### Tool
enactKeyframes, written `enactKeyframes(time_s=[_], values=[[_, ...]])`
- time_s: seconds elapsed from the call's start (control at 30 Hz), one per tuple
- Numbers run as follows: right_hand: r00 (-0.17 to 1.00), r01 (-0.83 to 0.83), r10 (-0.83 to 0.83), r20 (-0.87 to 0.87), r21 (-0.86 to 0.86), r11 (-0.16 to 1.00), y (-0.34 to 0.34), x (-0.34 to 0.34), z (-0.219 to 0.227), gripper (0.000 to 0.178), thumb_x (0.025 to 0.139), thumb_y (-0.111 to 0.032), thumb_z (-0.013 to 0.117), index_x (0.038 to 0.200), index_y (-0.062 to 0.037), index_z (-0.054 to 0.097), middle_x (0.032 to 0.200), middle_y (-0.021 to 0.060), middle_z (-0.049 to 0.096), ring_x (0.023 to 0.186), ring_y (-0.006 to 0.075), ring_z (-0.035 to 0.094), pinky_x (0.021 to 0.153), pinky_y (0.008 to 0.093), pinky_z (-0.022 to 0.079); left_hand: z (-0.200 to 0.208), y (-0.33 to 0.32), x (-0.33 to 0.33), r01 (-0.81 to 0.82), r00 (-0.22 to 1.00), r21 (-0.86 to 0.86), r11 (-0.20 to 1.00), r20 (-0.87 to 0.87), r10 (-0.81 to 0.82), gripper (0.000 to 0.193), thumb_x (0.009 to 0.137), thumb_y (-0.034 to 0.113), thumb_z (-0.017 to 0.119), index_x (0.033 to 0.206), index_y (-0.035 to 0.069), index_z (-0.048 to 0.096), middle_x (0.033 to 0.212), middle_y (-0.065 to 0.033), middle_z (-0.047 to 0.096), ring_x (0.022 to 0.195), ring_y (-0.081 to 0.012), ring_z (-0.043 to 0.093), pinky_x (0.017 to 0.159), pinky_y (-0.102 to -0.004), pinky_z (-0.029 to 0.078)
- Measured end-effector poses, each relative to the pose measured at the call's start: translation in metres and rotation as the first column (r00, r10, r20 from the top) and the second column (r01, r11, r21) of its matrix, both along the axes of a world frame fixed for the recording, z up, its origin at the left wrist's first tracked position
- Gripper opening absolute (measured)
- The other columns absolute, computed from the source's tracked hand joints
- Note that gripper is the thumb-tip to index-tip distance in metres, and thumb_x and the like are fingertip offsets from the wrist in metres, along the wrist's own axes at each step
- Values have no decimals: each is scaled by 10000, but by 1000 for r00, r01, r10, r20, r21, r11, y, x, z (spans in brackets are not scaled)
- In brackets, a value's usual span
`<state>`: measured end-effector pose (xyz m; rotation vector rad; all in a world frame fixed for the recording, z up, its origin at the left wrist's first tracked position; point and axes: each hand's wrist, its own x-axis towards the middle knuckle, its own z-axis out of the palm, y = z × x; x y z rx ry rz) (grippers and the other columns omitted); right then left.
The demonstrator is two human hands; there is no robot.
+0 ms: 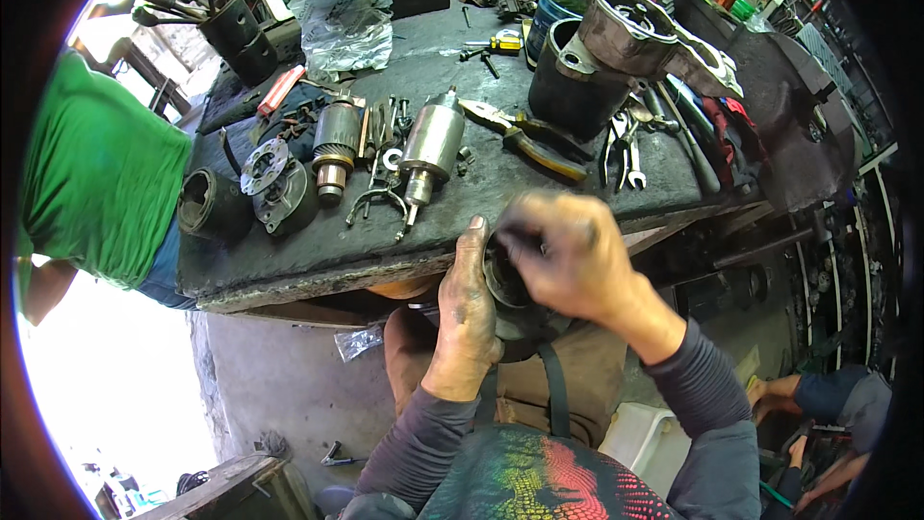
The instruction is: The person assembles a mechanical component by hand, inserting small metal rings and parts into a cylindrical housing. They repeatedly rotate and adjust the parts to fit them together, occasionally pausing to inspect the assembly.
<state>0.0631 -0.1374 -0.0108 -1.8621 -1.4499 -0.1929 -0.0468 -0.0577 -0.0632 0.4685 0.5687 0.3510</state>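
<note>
Over my lap, just off the bench's front edge, a dark, round, hollow metal housing (504, 281) is held up. My left hand (466, 313) grips its left side, with the thumb pointing up along the rim. My right hand (570, 255) is closed, its fingers bent down at the housing's opening; whatever it pinches is dark and too blurred to name. On the bench beyond lie a silver solenoid (435, 138), a metal shift fork (377, 200) and an armature (336, 146) with a copper commutator. Further left are a brush holder plate (263, 168), a round end cover (286, 200) and a dark cylinder (214, 204).
Combination pliers (489, 116) and wrenches (633, 159) lie by a black tub (568, 87) carrying a large metal casing (630, 29). A yellow screwdriver (504, 42) and plastic bag (345, 29) sit farther back. A person in green (101, 173) stands left; another person (847, 409) is lower right.
</note>
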Motion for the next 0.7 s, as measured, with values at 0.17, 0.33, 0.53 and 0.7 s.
enactKeyframes(time_s=[0.17, 0.33, 0.53, 0.7], values=[[966, -143, 122, -227, -76, 987, -10, 18, 8, 144, 819, -28, 773, 945, -38, 701, 849, 171, 727, 825, 372, 735, 704, 424, 583, 8, 6, -1, 56, 997, 57, 997, -61, -53, 555, 1083, 482, 559, 1355, 2, 622, 1254, -110, 687, 1087, -183, 691, 937, -337, 579], [987, -85, 81, -142, -23, 996, -12, 28, 0, 168, 848, -23, 766, 999, -20, 693, 906, 175, 732, 824, 376, 734, 707, 410, 581, 17, 38, -22, 305, 918, 68, 950, 244, -312, 434, 1101, 352, 473, 1308, 8, 637, 1217, -130, 729, 1095, -245, 728, 974, -416, 608], [979, -112, 116, -167, 35, 993, -15, 17, -10, 197, 834, -27, 770, 1000, -38, 664, 852, 164, 707, 794, 364, 726, 691, 417, 572, 16, 20, -21, 73, 995, 134, 988, 54, -81, 418, 1093, 340, 534, 1328, 10, 639, 1247, -123, 719, 1141, -236, 711, 1019, -411, 586], [993, -105, 110, -45, 97, 990, -17, 20, -9, 184, 841, -46, 747, 994, -25, 645, 837, 179, 694, 787, 396, 711, 669, 452, 571, 19, 17, -20, 101, 987, 135, 986, 112, -116, 384, 1075, 316, 577, 1313, 23, 648, 1236, -104, 726, 1116, -215, 719, 990, -395, 589]])
